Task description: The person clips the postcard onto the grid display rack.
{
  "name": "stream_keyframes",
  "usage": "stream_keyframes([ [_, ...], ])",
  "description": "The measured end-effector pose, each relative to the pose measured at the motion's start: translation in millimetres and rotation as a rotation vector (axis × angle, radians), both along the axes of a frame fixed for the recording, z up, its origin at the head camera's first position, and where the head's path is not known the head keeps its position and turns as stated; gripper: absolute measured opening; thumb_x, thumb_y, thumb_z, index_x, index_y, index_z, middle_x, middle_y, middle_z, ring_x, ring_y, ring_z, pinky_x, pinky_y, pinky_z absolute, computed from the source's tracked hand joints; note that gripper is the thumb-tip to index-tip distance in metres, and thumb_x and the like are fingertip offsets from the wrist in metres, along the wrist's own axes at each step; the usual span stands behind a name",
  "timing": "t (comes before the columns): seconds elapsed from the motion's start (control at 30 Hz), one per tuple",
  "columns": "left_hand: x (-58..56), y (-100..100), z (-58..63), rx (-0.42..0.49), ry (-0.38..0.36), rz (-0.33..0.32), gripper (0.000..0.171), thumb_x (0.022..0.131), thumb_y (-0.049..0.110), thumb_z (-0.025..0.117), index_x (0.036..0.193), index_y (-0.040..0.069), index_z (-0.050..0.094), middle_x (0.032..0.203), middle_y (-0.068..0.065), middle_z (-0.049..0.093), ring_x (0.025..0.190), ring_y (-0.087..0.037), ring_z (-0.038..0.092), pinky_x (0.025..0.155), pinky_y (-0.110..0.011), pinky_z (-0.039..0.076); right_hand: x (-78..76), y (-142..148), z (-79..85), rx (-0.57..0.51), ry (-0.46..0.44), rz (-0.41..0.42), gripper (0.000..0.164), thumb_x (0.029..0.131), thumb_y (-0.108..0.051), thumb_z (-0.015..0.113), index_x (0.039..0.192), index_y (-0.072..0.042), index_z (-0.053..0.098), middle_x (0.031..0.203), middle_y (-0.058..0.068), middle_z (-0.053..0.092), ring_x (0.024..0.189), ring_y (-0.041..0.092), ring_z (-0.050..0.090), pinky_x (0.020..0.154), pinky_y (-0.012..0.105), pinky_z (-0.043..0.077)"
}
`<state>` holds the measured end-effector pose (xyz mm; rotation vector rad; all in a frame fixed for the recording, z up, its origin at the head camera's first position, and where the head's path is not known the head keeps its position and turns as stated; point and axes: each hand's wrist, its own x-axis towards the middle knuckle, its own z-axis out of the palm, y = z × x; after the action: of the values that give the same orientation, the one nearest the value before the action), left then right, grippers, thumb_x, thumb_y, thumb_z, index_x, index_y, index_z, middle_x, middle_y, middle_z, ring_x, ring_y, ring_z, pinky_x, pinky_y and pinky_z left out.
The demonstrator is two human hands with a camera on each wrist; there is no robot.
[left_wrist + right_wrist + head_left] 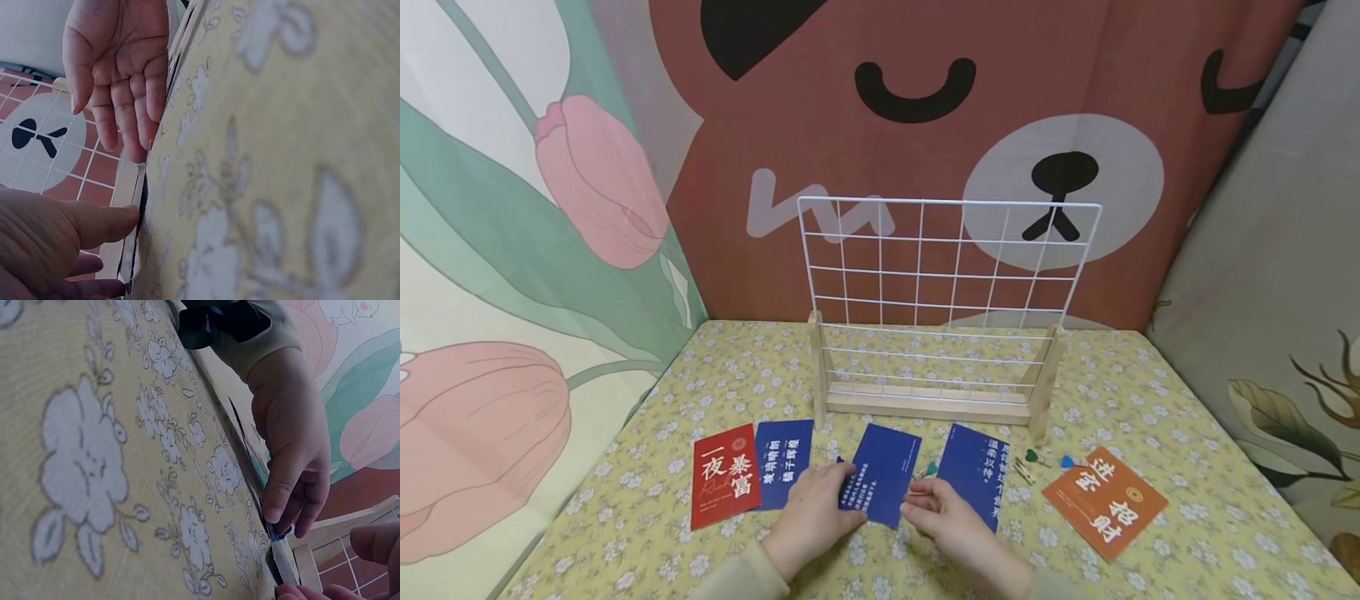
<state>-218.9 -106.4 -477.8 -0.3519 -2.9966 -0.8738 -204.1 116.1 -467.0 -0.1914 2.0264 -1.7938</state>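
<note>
Between my two hands, a dark blue card (891, 462) with white writing lies on the flowered cloth. My left hand (816, 510) is at its left edge, thumb and fingers spread along that side. In the left wrist view the left thumb (119, 224) touches the edge. At the card's right edge are the fingertips of my right hand (951, 518); in the left wrist view that hand (125, 69) shows its palm, fingers extended. A small dark blue piece (840, 459) shows by my left fingertips. A green heart clip (932, 468) sits right of the card, above my right fingers.
A white wire grid (940, 275) stands behind in a wooden base (925, 402). At left lie a red card (724, 479) and another blue card (785, 462). Right are a blue card (973, 467), a wooden clothespin (1024, 472), a green heart (1032, 456), a blue heart (1067, 461) and an orange card (1105, 502).
</note>
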Motion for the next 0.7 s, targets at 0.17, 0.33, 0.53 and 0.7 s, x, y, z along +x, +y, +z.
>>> stream_keyframes([
  [0.17, -1.9, 1.4, -3.0, 0.086, -0.032, 0.063, 0.066, 0.073, 0.032, 0.081, 0.129, 0.008, 0.057, 0.122, -0.011, 0.062, 0.113, -0.036, 0.049, 0.094, -0.058, 0.034, -0.2, -2.9, 0.4, 0.000, -0.014, 0.003, 0.053, 0.098, -0.021, 0.057, 0.132, 0.015, 0.036, 0.128, 0.027, 0.052, 0.118, 0.037, 0.051, 0.096, 0.047, 0.045],
  [0.33, -5.1, 0.9, -7.4, 0.246, -0.080, 0.092, 0.059, 0.078, 0.022, 0.078, 0.129, 0.004, 0.056, 0.121, -0.012, 0.060, 0.112, -0.033, 0.053, 0.095, -0.053, 0.041, -0.4, -3.4, -1.3, -0.015, -0.034, -0.001, 0.053, 0.097, -0.020, 0.058, 0.131, 0.014, 0.037, 0.127, 0.025, 0.053, 0.118, 0.036, 0.052, 0.098, 0.048, 0.043],
  [0.53, -10.3, 0.6, -10.7, 0.483, -0.144, 0.150, 0.053, 0.082, 0.004, 0.071, 0.131, 0.000, 0.051, 0.113, -0.010, 0.057, 0.090, -0.019, 0.055, 0.077, -0.034, 0.049, 0.6, -3.8, -1.5, -0.012, -0.032, -0.001, 0.054, 0.096, -0.020, 0.059, 0.132, 0.014, 0.037, 0.125, 0.022, 0.055, 0.117, 0.035, 0.052, 0.099, 0.049, 0.042],
  [0.7, -7.9, -0.9, -11.0, 0.811, -0.305, 0.221, 0.061, 0.084, 0.001, 0.069, 0.136, -0.007, 0.040, 0.109, -0.013, 0.057, 0.084, -0.018, 0.057, 0.071, -0.030, 0.052, 1.0, -4.1, -2.1, -0.012, -0.026, -0.002, 0.054, 0.096, -0.020, 0.060, 0.131, 0.014, 0.038, 0.125, 0.022, 0.055, 0.117, 0.035, 0.052, 0.099, 0.048, 0.043],
])
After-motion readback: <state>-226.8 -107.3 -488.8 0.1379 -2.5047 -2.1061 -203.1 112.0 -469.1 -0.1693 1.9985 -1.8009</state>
